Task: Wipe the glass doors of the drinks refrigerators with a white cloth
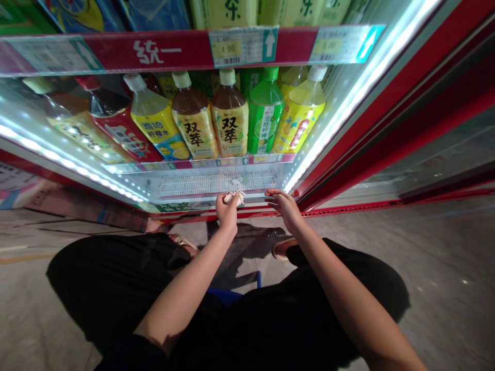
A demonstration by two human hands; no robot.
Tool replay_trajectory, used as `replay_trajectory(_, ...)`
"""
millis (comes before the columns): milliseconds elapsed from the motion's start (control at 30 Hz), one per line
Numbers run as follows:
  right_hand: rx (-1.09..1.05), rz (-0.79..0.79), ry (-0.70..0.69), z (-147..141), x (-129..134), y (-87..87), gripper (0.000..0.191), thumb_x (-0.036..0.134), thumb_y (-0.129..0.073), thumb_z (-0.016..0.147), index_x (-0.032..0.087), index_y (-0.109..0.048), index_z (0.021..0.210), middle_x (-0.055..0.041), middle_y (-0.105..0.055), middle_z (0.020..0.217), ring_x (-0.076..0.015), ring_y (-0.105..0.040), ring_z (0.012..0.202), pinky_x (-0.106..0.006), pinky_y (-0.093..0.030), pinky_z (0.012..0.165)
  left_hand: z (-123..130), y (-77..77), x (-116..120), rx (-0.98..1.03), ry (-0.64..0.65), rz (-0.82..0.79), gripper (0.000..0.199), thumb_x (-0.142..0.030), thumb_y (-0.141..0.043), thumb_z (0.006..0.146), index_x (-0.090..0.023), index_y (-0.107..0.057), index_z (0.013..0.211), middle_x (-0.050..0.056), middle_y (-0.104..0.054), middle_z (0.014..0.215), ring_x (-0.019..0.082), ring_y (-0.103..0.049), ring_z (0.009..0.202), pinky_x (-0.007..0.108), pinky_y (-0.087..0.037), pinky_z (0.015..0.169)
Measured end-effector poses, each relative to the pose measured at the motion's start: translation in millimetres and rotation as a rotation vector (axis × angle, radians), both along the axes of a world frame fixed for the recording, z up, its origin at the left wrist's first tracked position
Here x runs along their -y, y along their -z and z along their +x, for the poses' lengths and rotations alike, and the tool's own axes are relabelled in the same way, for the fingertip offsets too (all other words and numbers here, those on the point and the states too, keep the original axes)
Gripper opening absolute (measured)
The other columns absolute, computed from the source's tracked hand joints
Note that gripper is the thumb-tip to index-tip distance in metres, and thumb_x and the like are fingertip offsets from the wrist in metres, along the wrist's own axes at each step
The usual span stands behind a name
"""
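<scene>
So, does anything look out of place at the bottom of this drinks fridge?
Yes: a small white scrap lies on the vent grille, which looks like stray litter. Just below it, the left hand holds a crumpled white cloth.

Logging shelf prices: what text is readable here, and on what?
"统一" on the red shelf strip
"4.00" on the left price tag
"5.00" on the right price tag
"双萃" on two brown-drink bottles
"柠檬水" on the yellow-labelled bottle
Other labels and tags are too small to read.
</scene>
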State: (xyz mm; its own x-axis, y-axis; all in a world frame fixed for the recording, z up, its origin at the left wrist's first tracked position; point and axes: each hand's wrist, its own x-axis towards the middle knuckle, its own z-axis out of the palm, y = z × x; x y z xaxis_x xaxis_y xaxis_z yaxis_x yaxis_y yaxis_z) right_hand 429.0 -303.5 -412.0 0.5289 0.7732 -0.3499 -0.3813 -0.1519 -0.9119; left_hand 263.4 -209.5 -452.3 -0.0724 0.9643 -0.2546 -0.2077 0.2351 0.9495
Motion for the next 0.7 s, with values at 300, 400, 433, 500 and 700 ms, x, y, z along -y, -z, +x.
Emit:
replay_trajectory(300,0.008,0.0,-0.003,1.8,2.1,-0.8,0.027,0.04,-0.072,0.07,0.027,-0.077,0.094,-0.0023,-0.08,0.107,-0.0224,-0.075,0.095,-0.039,-0.056,0.095,-7.3,4.6,0.8,0.009,-0.03,-0.026,0.035,-0.031,-0.091,0.073,-0.021,-0.065,0.095,0.0,-0.071,0.092,0.014,-0.07,0.085,0.029,-0.055,0.085)
replay_trajectory(400,-0.001,-0.001,-0.001,0.3,0.5,0.5,0.025,0.038,-0.072,0.07,0.027,-0.078,0.092,-0.0025,-0.08,0.106,-0.023,-0.076,0.096,-0.039,-0.057,0.093,-5.4,-3.8,-1.1,0.009,-0.008,0.007,0.035,-0.031,-0.091,0.074,-0.022,-0.066,0.097,0.0,-0.072,0.094,0.015,-0.07,0.086,0.028,-0.055,0.085)
replay_trajectory(433,-0.003,-0.003,-0.002,0.1,-0.1,0.9,0.025,0.038,-0.072,0.07,0.027,-0.078,0.092,-0.0026,-0.08,0.105,-0.0232,-0.076,0.096,-0.039,-0.057,0.092,-4.2,-5.1,-1.2,0.009,-0.003,0.01,0.035,-0.03,-0.09,0.074,-0.022,-0.065,0.097,0.0,-0.073,0.094,0.014,-0.07,0.086,0.028,-0.055,0.085)
replay_trajectory(500,-0.004,-0.008,-0.003,0.4,-1.0,1.7,0.024,0.038,-0.072,0.071,0.027,-0.078,0.092,-0.0026,-0.08,0.105,-0.0233,-0.076,0.096,-0.038,-0.057,0.091,-1.8,-4.7,-0.4,0.011,0.001,0.005,0.035,-0.029,-0.09,0.073,-0.021,-0.065,0.096,0.0,-0.073,0.093,0.014,-0.069,0.085,0.027,-0.055,0.084)
replay_trajectory(700,0.001,-0.021,0.005,5.3,0.5,2.6,0.026,0.037,-0.072,0.071,0.027,-0.078,0.094,-0.0019,-0.08,0.104,-0.0213,-0.076,0.092,-0.036,-0.056,0.091,0.2,6.6,3.9,0.026,-0.008,-0.069,0.035,-0.028,-0.09,0.073,-0.02,-0.064,0.094,0.0,-0.072,0.089,0.014,-0.069,0.079,0.029,-0.055,0.078)
